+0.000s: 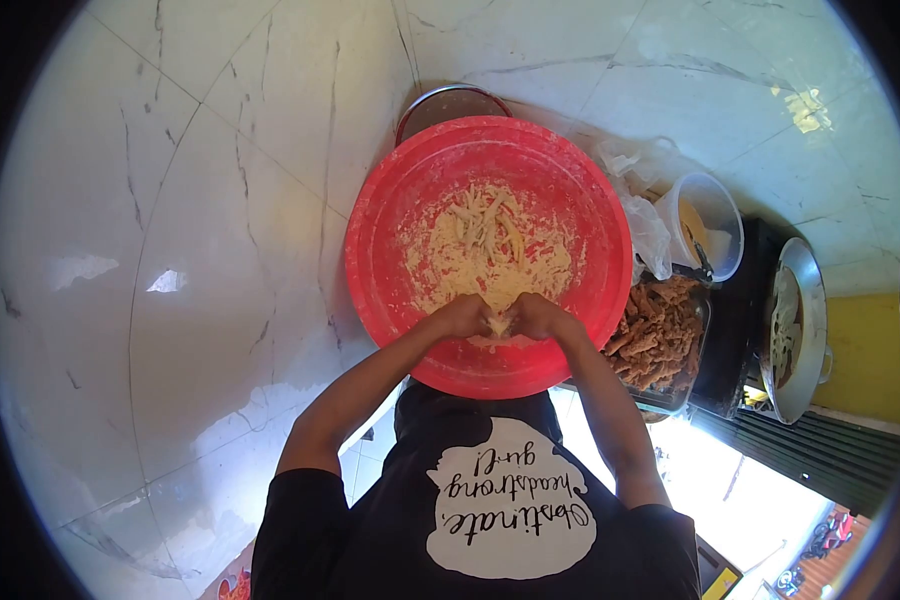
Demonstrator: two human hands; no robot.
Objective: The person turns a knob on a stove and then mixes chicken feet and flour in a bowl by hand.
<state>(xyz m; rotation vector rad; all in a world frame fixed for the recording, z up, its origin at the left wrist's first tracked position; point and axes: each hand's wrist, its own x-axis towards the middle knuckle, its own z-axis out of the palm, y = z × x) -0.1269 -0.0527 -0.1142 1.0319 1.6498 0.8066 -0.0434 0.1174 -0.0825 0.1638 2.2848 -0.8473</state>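
A large red basin (pixel 380 270) holds pale flour (pixel 435 270), spread over its bottom. Several flour-coated strips (pixel 488 222) lie in a small heap near the middle of the flour. Both hands are inside the near part of the basin, close together. My left hand (pixel 467 316) has its fingers curled in, and my right hand (pixel 536 316) faces it with curled fingers too. Some floury stuff shows between the two hands, but what each one grips is too small to make out.
Right of the basin stands a glass tray (pixel 708 345) of brown fried pieces (pixel 658 335). Behind it are a plastic bag (pixel 648 235) and a clear tub (pixel 732 235). A metal wok (pixel 813 350) sits on a black stove (pixel 735 325) farther right.
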